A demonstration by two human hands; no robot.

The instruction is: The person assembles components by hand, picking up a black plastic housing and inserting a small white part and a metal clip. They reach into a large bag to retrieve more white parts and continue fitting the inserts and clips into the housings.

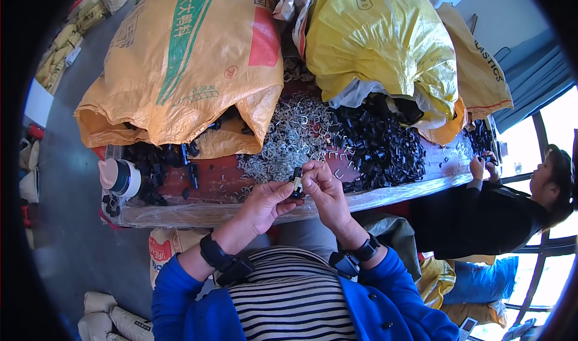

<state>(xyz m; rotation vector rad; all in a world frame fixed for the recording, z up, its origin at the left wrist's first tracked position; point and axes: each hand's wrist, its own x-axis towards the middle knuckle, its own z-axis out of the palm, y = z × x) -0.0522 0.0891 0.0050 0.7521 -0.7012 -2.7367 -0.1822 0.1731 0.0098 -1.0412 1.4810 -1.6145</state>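
Note:
My left hand [267, 204] and my right hand [323, 189] meet over the table's near edge. Between the fingertips of both is a small black plastic fitting [297, 184] with a pale band round its middle. The left thumb and fingers pinch it from one side, the right thumb and forefinger from the other. Just beyond the hands lies a heap of U-shaped metal clips [295, 133]. To its right spreads a pile of small black plastic pieces [388, 154]. More black parts [153, 166] lie on the left, by the mouth of an orange woven sack [198, 58].
A yellow sack [379, 40] stands at the back right. On the table's left end rests a white and dark cup with a pink lid [120, 177]. Clear film wraps the table edge [198, 214]. At the right end a co-worker in black [481, 217] handles parts.

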